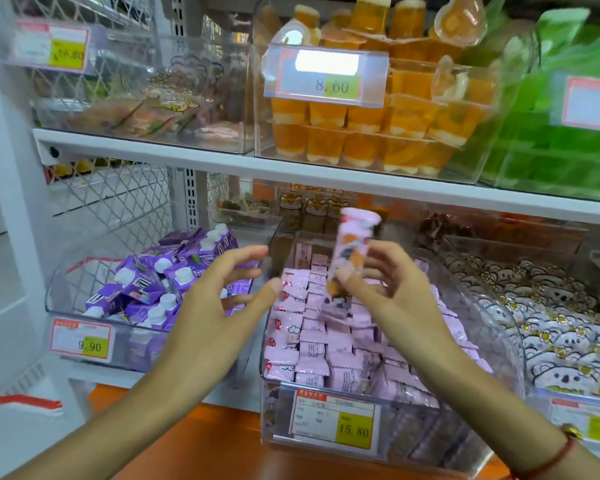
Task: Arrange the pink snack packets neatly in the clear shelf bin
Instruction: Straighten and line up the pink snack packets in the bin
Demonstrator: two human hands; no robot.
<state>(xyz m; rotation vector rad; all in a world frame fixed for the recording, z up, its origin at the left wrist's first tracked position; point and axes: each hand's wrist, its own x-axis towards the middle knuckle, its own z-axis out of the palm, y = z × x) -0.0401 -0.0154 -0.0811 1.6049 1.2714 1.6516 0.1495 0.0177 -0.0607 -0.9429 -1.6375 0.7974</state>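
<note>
— What's she got in her right hand (388, 289)?

— One pink packet (352, 258), pinched between thumb and fingertips and held upright, just above the clear bin (499, 362). It's blurred, so I can't read the print on it, only pink with orange and dark patches.

— And the rest of them?

— The pink snack packets (329, 344) are down in the bin, standing in rough rows toward the left and front, looser and tilted along the right side. The bin sits on the lower shelf, and a price tag (333, 422) reading 15.80 is fixed to its front wall.

— Is the left hand (219, 306) holding anything?

— No. Its fingers are spread and gently curved, thumb pointing toward the packet, with nothing in its grasp. It hovers over the gap between the pink bin and the bin of purple cartons (160, 282) beside it (those have white caps, and a 9.90 tag below).

— What's on the other side?

— White packets with bear faces (551, 323) fill the bin to the right. On the shelf above, orange jelly cups (378, 133) are stacked behind a tag marked 8.60, and green packs (561, 147) sit further right.

— Anything on her wrist?

— A red cord bracelet (551, 459) on the right one.
</note>
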